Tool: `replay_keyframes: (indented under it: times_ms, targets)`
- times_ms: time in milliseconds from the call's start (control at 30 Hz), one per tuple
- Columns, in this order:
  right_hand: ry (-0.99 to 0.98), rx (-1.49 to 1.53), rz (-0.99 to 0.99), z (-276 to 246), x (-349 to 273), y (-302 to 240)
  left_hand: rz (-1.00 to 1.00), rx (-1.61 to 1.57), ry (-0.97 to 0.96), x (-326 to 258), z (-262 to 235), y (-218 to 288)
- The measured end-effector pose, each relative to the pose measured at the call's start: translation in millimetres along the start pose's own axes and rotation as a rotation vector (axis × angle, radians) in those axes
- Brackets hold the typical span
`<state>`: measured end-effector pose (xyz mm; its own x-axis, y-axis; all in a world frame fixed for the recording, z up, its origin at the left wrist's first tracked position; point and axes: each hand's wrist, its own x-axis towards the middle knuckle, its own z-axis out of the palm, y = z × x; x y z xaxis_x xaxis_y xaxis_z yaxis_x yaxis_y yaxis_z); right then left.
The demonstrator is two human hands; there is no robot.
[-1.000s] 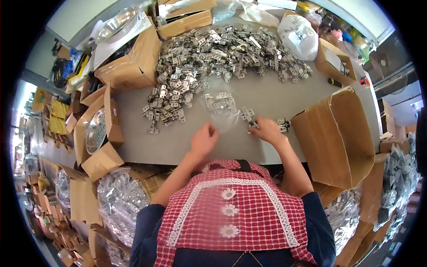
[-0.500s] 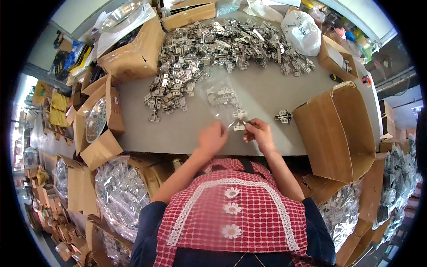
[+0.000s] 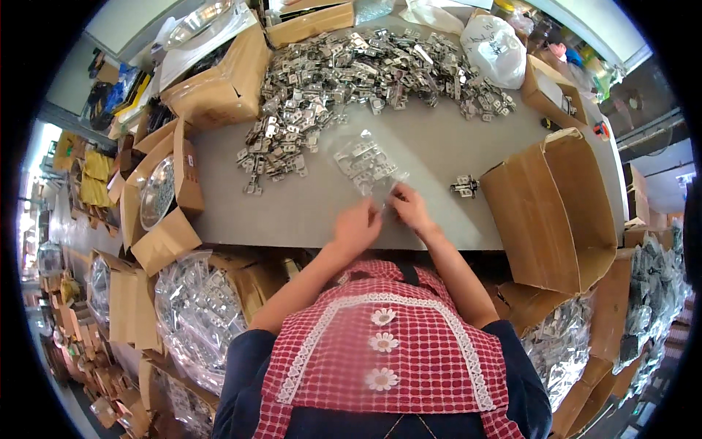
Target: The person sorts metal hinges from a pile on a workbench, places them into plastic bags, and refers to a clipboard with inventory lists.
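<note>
while left grip (image 3: 358,225) and right grip (image 3: 411,207) are pinching the clear bag (image 3: 381,193), one slip could be spilling the metal hinges (image 3: 365,162) just beyond them.

Up on the head, left side — a wide fisheye peers down, apron (image 3: 431,344) close below — worktable (image 3: 248,219) stretching ahead!

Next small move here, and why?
I'd probably have the left hand and right hand raise the near end of the clear plastic bag slightly. Both hands are at that end, and the metal pieces inside lie flat and jumbled, so a small lift might settle them away from the fingers. How firmly either hand grips is unclear.
</note>
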<state>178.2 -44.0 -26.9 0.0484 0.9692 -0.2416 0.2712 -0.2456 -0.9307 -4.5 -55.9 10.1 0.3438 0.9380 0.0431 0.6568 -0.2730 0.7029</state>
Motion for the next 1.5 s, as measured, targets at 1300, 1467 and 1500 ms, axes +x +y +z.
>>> replay_keyframes:
  times_ms: [1300, 1467, 1500]
  targets:
    - [-0.111, 0.670, 0.308, 0.8, -2.0, -19.7, -0.557, -1.048, -0.118, -3.4, -43.3, 1.5]
    - [-0.023, 0.684, 0.256, -55.5, 15.5, -35.1, -0.530, -1.197, 0.024, -16.0, -99.0, -13.0]
    - [-0.077, 0.619, 0.258, -63.2, 18.8, -41.9, -0.510, -1.161, 0.033, -16.1, -113.9, -16.5]
